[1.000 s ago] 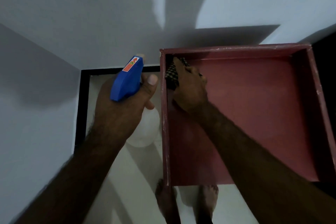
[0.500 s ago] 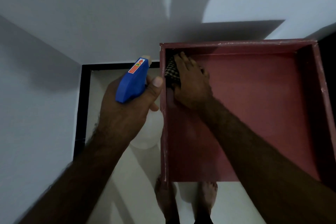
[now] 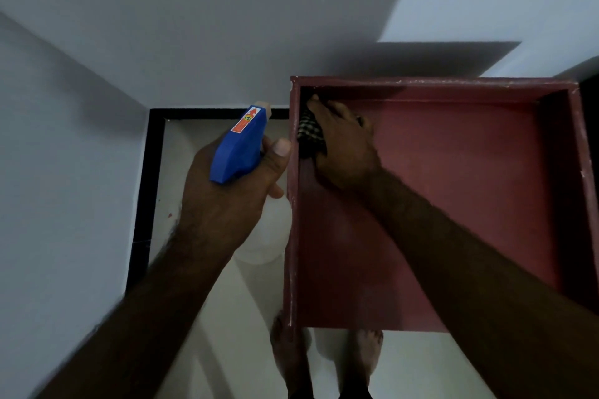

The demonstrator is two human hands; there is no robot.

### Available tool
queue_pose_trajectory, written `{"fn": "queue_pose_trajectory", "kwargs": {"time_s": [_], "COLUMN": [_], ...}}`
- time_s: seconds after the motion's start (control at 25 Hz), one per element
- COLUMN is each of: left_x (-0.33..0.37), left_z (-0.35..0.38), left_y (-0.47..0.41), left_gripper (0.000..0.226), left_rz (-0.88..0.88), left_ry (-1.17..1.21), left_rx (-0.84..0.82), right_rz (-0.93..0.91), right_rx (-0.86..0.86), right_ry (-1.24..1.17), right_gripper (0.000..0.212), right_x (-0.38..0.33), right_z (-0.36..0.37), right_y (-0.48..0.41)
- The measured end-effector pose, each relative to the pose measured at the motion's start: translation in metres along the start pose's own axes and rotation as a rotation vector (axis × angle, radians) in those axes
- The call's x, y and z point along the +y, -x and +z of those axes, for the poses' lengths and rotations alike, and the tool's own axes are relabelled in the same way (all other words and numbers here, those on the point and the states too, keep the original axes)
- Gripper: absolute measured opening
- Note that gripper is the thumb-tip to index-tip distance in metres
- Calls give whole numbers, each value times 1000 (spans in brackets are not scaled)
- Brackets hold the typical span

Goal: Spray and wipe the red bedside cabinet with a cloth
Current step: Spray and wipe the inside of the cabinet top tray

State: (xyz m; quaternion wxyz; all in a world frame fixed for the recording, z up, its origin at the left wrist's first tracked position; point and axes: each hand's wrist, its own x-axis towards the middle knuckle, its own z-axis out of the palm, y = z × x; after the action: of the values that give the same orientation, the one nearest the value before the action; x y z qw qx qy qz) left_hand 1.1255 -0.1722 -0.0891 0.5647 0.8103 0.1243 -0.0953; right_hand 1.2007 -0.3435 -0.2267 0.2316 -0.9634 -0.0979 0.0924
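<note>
The red bedside cabinet [image 3: 453, 204] is seen from above, its top a shallow tray with raised rims. My right hand [image 3: 346, 146] presses a black-and-white checked cloth [image 3: 309, 133] into the far left corner of that top, fingers spread over the cloth, which is mostly hidden beneath them. My left hand [image 3: 227, 201] grips a spray bottle just left of the cabinet; the bottle's blue trigger head [image 3: 238, 149] points away from me and its white body [image 3: 265, 236] hangs below my palm.
White walls meet in a corner behind and to the left. A black skirting strip [image 3: 146, 188] borders the pale floor [image 3: 227, 317]. My bare feet [image 3: 324, 359] stand at the cabinet's near edge. A dark object edges the cabinet's right side.
My right hand with the cloth has worked slightly deeper into the far left corner. My left hand with the bottle has held almost still beside the cabinet.
</note>
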Motion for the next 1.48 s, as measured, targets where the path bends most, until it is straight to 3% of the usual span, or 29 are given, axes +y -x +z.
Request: {"fn": "queue_pose_trajectory", "kwargs": {"time_s": [0.32,0.64,0.92,1.24,1.36,1.48], "left_x": [5,-1,-4,-24,-35,-46], "left_z": [0,4,15,21,16,10], "left_y": [9,39,85,130,152,174], "left_gripper": [33,55,40,19,20,38], "left_rz": [2,3,-30,-50,-59,-58], "left_ry": [2,-23,8,13,9,3], "left_rx": [48,110,164,170,176,169], "right_rz": [37,24,-63,-98,-73,-48], "right_rx": [-30,-142,-212,-210,-198,-186], "right_ry": [-82,-56,55,15,-6,-28], "right_gripper": [88,93,94,94,95,94], "right_x": [-6,-12,-13,-20,-29,-36], "right_z": [-5,0,8,24,29,36], "right_y": [7,46,98,155,174,193]}}
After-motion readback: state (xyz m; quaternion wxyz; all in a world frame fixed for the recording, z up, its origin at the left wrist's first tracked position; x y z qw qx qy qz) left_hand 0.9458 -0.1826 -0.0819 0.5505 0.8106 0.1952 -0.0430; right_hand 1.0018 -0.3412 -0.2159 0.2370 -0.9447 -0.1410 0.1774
